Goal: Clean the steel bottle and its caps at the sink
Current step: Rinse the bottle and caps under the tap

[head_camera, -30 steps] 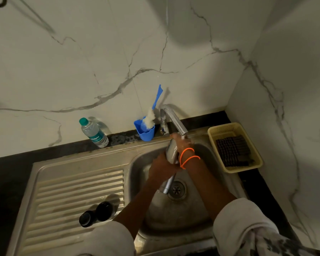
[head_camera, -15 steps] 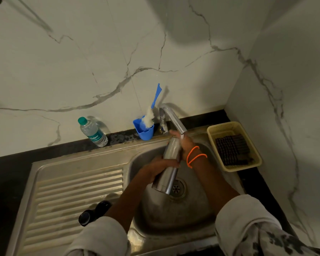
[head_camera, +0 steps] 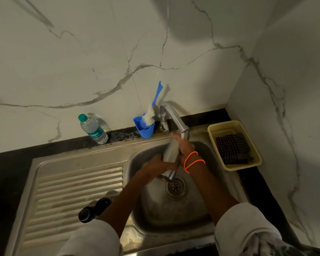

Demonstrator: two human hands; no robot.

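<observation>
Over the sink basin (head_camera: 201, 209), a steel bottle (head_camera: 171, 154) slants from the tap (head_camera: 177, 122) down toward the drain, left hand (head_camera: 156, 166) curled round its lower body, right hand (head_camera: 185, 145) gripping its upper end.

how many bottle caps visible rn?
2. Both black caps sit side by side, seemingly touching, on the ribbed drainboard, left of the basin; the left forearm partly covers one. Others may be hidden.

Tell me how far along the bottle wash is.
Done: both black caps are off, lying on the drainboard. In hand: the left hand and right hand hold the steel bottle under the tap. Left: washing the caps.
</observation>
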